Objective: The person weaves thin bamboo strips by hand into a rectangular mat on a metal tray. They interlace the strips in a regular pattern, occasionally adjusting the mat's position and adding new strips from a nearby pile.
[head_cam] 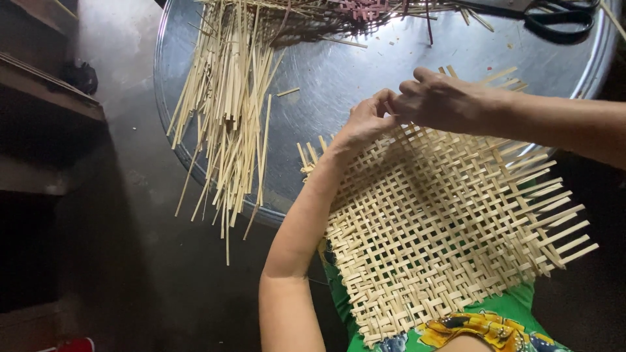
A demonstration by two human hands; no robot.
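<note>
Over the round metal tray (365,72), left hand (365,120) and right hand (443,101) apparently pinch the woven mat (443,228).

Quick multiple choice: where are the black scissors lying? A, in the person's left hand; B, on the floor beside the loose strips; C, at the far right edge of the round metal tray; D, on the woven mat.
C: the black scissors lie on the round metal tray near its far right rim, beyond both hands working on the woven mat.
</note>
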